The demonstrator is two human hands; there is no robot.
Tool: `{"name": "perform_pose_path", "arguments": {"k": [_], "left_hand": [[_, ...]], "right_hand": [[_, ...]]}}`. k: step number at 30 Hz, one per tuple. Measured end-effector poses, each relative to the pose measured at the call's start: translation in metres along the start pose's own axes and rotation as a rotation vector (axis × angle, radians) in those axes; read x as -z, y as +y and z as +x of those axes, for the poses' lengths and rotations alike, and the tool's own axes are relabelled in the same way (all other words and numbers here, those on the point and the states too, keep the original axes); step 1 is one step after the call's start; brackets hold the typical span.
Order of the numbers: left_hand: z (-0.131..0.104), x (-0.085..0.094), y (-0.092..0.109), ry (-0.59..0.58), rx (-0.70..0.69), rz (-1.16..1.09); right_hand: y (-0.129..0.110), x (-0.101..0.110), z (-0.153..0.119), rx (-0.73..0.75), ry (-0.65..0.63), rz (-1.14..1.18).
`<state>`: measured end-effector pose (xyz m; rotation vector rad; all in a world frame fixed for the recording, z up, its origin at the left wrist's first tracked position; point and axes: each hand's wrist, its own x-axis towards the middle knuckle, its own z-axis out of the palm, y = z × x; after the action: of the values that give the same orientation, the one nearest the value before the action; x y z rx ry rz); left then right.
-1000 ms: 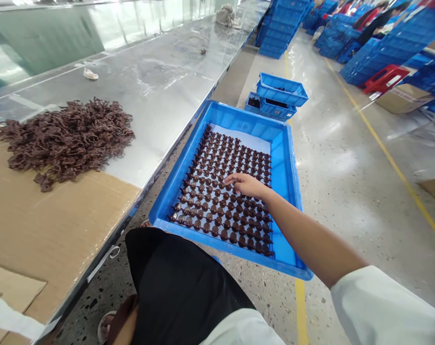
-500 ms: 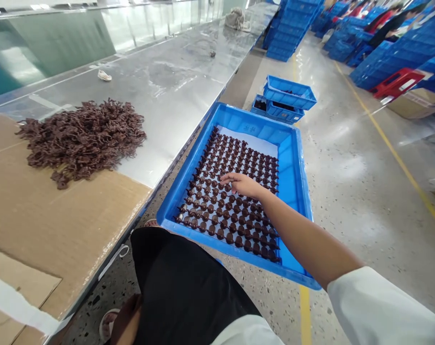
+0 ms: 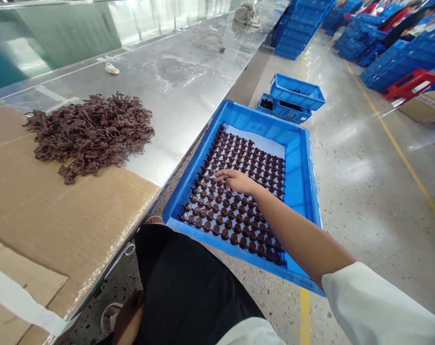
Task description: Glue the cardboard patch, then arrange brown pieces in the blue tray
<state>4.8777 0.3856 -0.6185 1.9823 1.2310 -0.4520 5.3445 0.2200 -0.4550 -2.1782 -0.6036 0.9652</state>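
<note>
My right hand (image 3: 236, 182) reaches over the large blue plastic tray (image 3: 312, 191), palm down, with its fingers stretched out and nothing visible in them. Just under the fingertips are rows of small, dark brown round parts (image 3: 217, 230) joined by thin stems, laid out on a white sheet (image 3: 258, 139). Whether the fingers touch the parts I cannot tell. A patch of bare skin (image 3: 130, 318) at the lower left, beside a sandalled foot, may be my left hand; no fingers can be made out there.
On the metal worktable (image 3: 174, 120) to the left lies a tangled heap of brown pieces (image 3: 91, 132), partly on a cardboard sheet (image 3: 95, 211). Smaller blue crates (image 3: 296, 91) stand behind the tray. Tall crate stacks (image 3: 301, 28), a red stool (image 3: 411, 85) and people are farther off.
My right hand has shifted slightly left over the rows, fingers still outstretched. The whole view has swung a little, so the table and tray appear farther right.
</note>
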Motion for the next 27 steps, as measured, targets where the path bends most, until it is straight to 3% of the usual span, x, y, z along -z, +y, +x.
{"name": "perform_pose_path", "arguments": {"k": [7,13,19,27], "left_hand": [[-0.006,0.004,0.01,-0.021,0.063,-0.081],[0.0,0.009,0.012,-0.078,0.101,-0.087],[-0.007,0.015,0.019,-0.08,0.034,-0.018],[-0.011,0.018,0.029,-0.059,0.051,-0.054]], "right_hand": [[-0.008,0.004,0.009,0.048,0.007,0.021],[-0.016,0.014,0.025,0.003,0.073,0.076],[-0.024,0.014,0.035,-0.027,0.057,0.063],[-0.002,0.025,0.032,-0.086,0.191,0.018]]}}
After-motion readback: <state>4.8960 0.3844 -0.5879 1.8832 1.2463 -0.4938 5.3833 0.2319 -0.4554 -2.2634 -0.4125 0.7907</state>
